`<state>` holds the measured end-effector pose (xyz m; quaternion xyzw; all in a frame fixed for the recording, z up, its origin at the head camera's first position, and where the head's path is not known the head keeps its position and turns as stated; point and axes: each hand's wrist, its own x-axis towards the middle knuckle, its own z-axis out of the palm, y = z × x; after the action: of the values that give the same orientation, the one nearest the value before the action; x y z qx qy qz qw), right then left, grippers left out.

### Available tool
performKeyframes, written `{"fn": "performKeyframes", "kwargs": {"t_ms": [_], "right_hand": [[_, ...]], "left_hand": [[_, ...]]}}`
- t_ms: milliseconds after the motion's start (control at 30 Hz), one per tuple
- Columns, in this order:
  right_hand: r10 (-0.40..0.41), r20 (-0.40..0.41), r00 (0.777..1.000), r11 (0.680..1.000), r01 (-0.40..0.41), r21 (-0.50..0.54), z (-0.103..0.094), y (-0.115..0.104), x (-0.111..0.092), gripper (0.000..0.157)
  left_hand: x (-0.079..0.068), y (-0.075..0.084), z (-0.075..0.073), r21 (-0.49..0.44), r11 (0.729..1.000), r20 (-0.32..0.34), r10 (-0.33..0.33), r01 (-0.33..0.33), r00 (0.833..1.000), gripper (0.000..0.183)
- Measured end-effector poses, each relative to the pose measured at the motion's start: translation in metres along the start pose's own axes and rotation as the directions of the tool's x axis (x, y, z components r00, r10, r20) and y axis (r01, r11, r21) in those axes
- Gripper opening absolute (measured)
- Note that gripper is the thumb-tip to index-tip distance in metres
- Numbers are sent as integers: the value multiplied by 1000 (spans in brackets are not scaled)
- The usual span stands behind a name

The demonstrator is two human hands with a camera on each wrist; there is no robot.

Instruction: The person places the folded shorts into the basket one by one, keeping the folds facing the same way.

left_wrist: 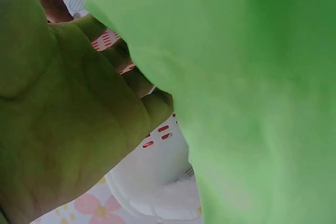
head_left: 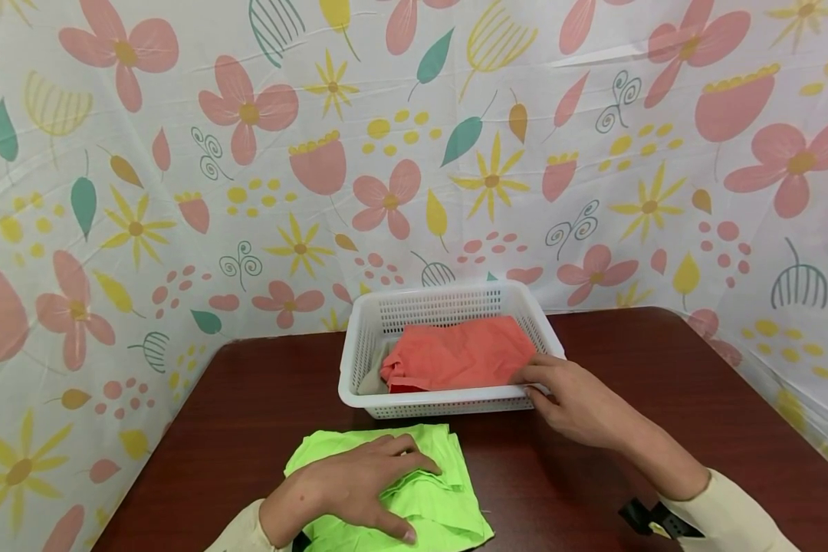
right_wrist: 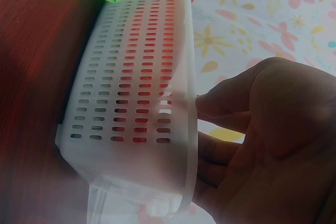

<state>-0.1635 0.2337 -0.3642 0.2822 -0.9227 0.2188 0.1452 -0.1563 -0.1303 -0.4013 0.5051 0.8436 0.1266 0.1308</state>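
A bright green folded cloth (head_left: pixel 448 506) lies on the table before the basket. Over it is my left hand (head_left: pixel 359 479), thumb spread away from the fingers and touching the fabric. In the left wrist view green fabric covers the fingertips. A white plastic basket (head_left: pixel 448 399) with slotted walls stands behind the cloth. My right hand (head_left: pixel 579 402) pinches its rim at the near right corner; the right wrist view shows the thumb (right_wrist: pixel 215 103) against the rim. Inside the basket lies a coral folded cloth (head_left: pixel 462 353), with some red fabric under its front edge.
A pale cloth (head_left: pixel 372 379) sits at the left inside the basket. The dark reddish-brown table (head_left: pixel 248 429) extends to both sides. A flower-patterned sheet (head_left: pixel 414 153) hangs behind the table and along its sides, close to the basket's back.
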Motion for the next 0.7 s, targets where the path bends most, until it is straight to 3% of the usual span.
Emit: {"fn": "performKeyframes", "kwargs": {"t_ms": [400, 567, 700], "right_hand": [[8, 57, 998, 1000, -7, -23, -1, -2, -1, 24], [-9, 115, 993, 999, 13, -30, -3, -2, -6, 34], [-35, 107, 994, 999, 38, -28, -3, -2, -9, 40]], "left_hand": [[-2, -1, 1, -31, 999, 19, -26, 27, 999, 72], [-3, 1, 0, -29, 999, 14, -29, 30, 999, 72], [-3, 1, 0, -31, 999, 17, -33, 33, 999, 72]]}}
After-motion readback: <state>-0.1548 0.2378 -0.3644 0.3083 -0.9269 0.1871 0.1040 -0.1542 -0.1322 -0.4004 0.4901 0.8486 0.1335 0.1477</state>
